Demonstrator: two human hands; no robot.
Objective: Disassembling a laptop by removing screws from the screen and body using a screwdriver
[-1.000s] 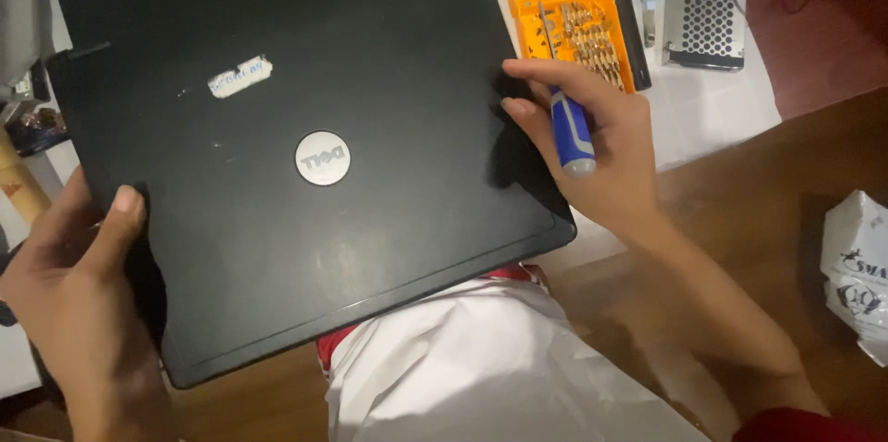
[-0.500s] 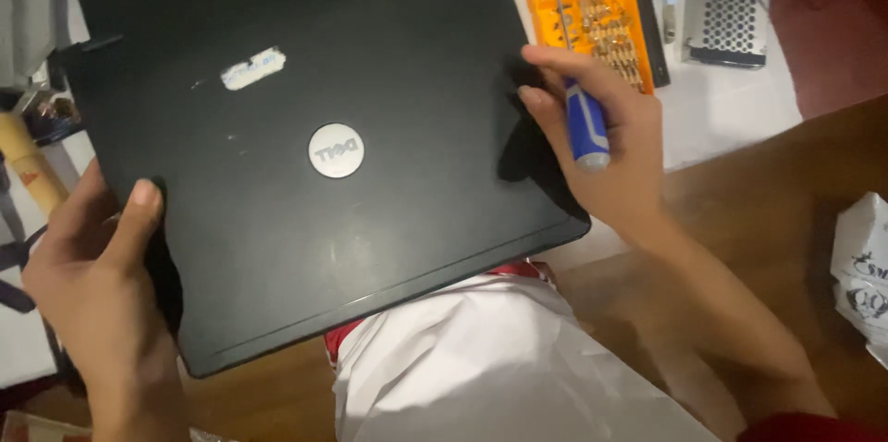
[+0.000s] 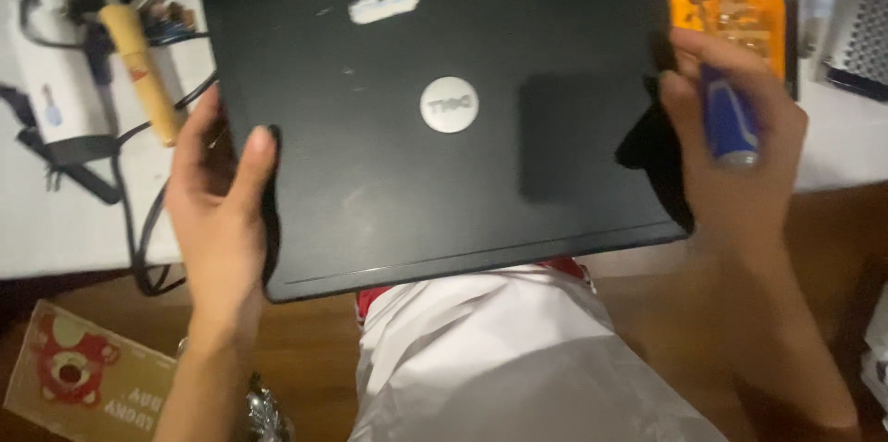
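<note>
A closed black laptop with a round silver badge on its lid (image 3: 444,109) fills the middle of the view, held up over the person's lap between both hands. A scrap of pale, torn sticker (image 3: 383,5) sits on the far part of the lid, left of centre.

The left hand (image 3: 222,211) grips the laptop's near left corner: the thumb lies flat on the lid and the fingers (image 3: 190,141) wrap behind the left edge, so the hand is clamped on the machine.

The right hand (image 3: 740,155) is at the right edge of the laptop. Its fingers are curled around a blue cylindrical tool handle with a silvery end (image 3: 729,118), which points toward the near side, and the same hand presses against the laptop's edge. Whether those fingers also hook under the lid cannot be told, as a dark shadow covers that spot.

On the white bench (image 3: 65,220) at the far left lie a tool with a pale wooden handle (image 3: 139,63) and black cables (image 3: 139,239) that trail off the near edge. At the far right an orange tray of small screwdriver bits (image 3: 731,12) shows just behind the laptop, with a perforated grey metal piece (image 3: 860,30) beside it.

Near the person, white cloth (image 3: 499,359) covers the lap, and a brown cardboard box with a red bear picture (image 3: 83,373) lies at the near left on the wooden floor (image 3: 296,359).
</note>
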